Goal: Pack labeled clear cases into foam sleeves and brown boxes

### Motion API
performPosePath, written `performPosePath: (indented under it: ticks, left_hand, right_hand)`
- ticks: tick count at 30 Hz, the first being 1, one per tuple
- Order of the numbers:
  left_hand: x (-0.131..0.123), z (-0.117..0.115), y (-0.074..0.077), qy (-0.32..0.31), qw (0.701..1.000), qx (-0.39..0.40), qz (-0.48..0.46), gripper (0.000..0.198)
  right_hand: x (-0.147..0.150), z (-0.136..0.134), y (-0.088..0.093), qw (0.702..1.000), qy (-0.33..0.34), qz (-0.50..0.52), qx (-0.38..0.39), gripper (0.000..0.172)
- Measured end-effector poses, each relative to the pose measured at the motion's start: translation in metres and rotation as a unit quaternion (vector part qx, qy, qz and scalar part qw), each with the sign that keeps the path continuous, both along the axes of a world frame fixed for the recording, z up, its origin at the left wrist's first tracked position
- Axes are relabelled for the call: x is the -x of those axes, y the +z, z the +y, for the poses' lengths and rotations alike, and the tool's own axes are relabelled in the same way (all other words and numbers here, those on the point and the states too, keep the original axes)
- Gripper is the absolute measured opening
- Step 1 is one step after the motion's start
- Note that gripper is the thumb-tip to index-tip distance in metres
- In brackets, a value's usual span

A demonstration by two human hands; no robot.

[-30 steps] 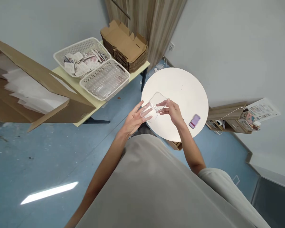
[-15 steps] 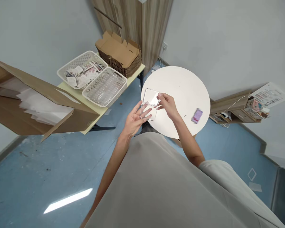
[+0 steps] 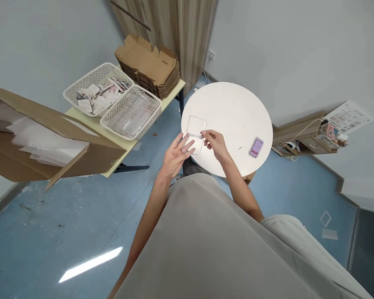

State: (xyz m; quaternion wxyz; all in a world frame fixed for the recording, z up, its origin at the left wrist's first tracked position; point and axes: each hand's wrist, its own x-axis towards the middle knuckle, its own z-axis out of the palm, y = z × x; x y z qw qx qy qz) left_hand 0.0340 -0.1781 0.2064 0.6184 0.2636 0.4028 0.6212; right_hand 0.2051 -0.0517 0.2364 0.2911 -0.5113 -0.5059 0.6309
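Observation:
A clear plastic case (image 3: 196,125) is spread open in two square halves, one above the other, over the near left part of the round white table. My left hand (image 3: 173,158) supports the lower half, its fingers showing through the transparent plastic and its thumb along the near edge. Thumb and fingertips of my right hand (image 3: 216,145) pinch the case's right edge, close to where the halves meet. No contents can be made out inside the case.
A blurred purple object (image 3: 256,147) lies on the white table (image 3: 233,99). On the left table, a basket (image 3: 131,112) holds stacked clear cases, another basket (image 3: 98,89) holds small packets, and flattened cardboard boxes (image 3: 149,62) are piled behind. A large carton (image 3: 102,153) stands nearest.
My right hand's fingertips have slid down the case's right edge, from the upper half toward the joint. My left hand still supports the lower half. The whole view has shifted slightly.

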Motion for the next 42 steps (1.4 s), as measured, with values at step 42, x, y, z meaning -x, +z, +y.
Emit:
performPosePath:
  ticks: [42]
  left_hand:
    - [0.248, 0.104, -0.017, 0.235, 0.963, 0.130, -0.002, 0.078]
  right_hand:
    - [0.181, 0.217, -0.100, 0.958, 0.099, -0.261, -0.063, 0.029]
